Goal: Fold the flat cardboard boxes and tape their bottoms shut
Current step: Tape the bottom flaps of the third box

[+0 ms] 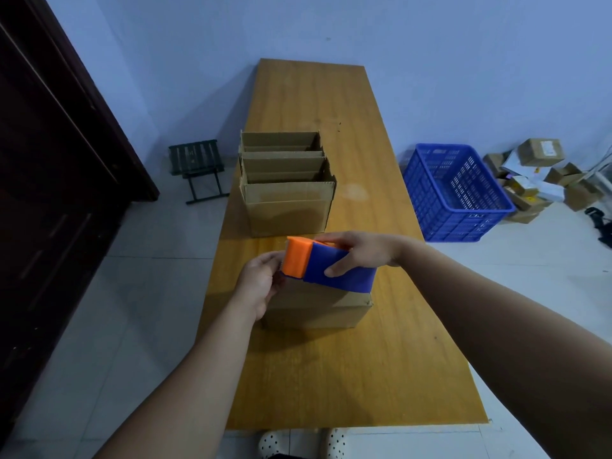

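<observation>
A: Where is the box being worked on?
B: The cardboard box (318, 309) sits on the wooden surface (347, 376), near its middle, close in front of the person, with its flaps folded shut on top.

A: And the tape?
B: A blue and orange tape dispenser (318, 263) is held just above the box's top. The right hand (361, 251) wraps round the blue body, thumb on the near side, fingers over the far side. The left hand (261, 279) pinches at the orange end, its grip closed there; I cannot tell whether it has tape between the fingers.

A: What else is around?
B: Three open boxes (284, 183) stand in a row farther along the surface. On the floor to the right is a blue crate (457, 193), with a heap of parcels (536, 173) beyond it. A folding stool (197, 168) stands to the left.
</observation>
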Motion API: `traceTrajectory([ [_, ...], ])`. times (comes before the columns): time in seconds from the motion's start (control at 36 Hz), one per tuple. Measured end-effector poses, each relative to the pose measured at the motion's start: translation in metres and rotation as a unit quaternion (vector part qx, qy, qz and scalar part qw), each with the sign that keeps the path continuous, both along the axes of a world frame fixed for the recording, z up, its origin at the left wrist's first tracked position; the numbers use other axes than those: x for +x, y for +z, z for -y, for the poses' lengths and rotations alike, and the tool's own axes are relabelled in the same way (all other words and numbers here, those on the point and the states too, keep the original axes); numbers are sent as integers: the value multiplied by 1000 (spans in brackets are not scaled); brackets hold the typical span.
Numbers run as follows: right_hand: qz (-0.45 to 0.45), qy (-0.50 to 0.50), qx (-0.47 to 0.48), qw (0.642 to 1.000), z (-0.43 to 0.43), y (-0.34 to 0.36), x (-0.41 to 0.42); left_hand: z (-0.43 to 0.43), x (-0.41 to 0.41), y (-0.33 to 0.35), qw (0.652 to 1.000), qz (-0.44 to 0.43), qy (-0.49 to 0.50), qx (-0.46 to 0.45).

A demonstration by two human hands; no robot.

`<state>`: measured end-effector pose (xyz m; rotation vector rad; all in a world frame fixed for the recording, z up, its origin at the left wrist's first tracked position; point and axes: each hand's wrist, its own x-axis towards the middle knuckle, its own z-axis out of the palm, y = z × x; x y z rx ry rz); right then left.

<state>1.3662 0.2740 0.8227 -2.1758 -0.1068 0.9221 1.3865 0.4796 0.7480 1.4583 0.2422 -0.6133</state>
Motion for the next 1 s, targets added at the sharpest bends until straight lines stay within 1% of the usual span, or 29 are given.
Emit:
traceTrajectory([
  [0.06,6,-11,7,1000,0,2,-2,1,-1,0,1000,-3,10,4],
  [0.14,32,-18,-15,999,-3,-1,-5,4,-1,-2,1000,-8,23,16],
  [0.22,94,-24,-93,991,-7,-5,-6,6,2,-8,998,-19,46,27],
  [0.28,156,-13,-163,974,-9,-7,-6,7,5,-13,997,-26,61,36],
  [0.33,192,-6,-195,962,-9,-8,-7,8,9,-16,996,-35,66,44],
  [0.42,213,-8,-197,957,-8,-6,-8,10,13,-18,995,-41,62,64],
  [0.58,290,-15,-191,938,-1,-16,-18,12,11,-18,994,-35,62,86],
  [0.69,298,-19,-234,925,2,-23,-19,14,11,-18,994,-13,37,98],
  [0.81,331,-39,-264,905,0,-31,-16,16,10,-17,994,-5,33,102],
  [0.89,340,-65,-236,908,-4,-36,-15,16,10,-18,994,-11,50,95],
  [1.0,322,-125,-169,923,-1,-43,-18,17,14,-16,993,-57,91,50],
])
